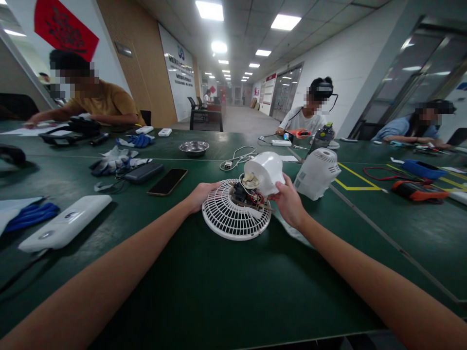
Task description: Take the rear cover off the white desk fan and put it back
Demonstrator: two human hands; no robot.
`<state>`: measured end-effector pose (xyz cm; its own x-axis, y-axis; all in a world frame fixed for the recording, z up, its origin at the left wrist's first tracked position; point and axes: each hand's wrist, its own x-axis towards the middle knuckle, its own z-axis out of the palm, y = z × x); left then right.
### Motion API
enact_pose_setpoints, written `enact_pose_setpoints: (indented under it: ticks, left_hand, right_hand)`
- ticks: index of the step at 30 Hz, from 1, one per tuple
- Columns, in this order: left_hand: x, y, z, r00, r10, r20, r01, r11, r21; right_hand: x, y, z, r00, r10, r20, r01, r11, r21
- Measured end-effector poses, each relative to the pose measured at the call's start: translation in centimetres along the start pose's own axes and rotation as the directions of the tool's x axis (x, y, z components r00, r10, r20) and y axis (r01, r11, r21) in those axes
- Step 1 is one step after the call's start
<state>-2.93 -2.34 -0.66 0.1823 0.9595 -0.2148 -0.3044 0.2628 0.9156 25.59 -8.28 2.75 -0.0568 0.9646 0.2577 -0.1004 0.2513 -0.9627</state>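
Observation:
A round white fan grille (228, 218) lies flat on the green table, with a dark motor and red wires (248, 195) exposed at its hub. My left hand (202, 193) grips the grille's left rim. My right hand (289, 200) holds a white domed motor cover (266, 171), tilted up off the motor so its inside shows. A second white vented housing (315, 173) lies just right of my right hand.
A black phone (168, 181), a dark power bank (143, 172), gloves (116, 161), a steel bowl (193, 147) and a white cable (238, 157) lie beyond. A white device (65, 222) sits at left. Three other people sit at the table's far side.

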Motion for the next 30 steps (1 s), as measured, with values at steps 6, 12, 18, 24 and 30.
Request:
enact_pose_setpoints:
  ticks: [6, 12, 18, 24, 30]
  left_hand:
    - [-0.3, 0.1, 0.2, 1.0, 0.008, -0.013, -0.008, 1.0, 0.014]
    - [-0.6, 0.2, 0.4, 1.0, 0.008, -0.014, -0.007, 0.998, 0.069]
    - [-2.1, 1.4, 1.2, 0.931, 0.364, -0.01, -0.32, 0.831, 0.454]
    - [-4.9, 3.2, 3.4, 0.798, 0.427, 0.425, -0.601, 0.52, 0.607]
    - [-5.6, 3.8, 4.7, 0.775, 0.363, 0.517, -0.632, 0.432, 0.644]
  right_hand:
    - [-1.8, -1.0, 0.7, 0.932, -0.266, 0.246, 0.358, 0.774, -0.521]
    - [-1.4, -1.1, 0.3, 0.882, -0.295, 0.367, 0.469, 0.61, -0.638]
    - [-1.4, -0.9, 0.4, 0.908, -0.237, 0.345, 0.414, 0.636, -0.651]
    - [-1.2, -1.2, 0.5, 0.931, -0.21, 0.298, 0.353, 0.723, -0.594]
    - [-1.0, -1.7, -0.5, 0.867, -0.245, 0.434, 0.478, 0.656, -0.585]
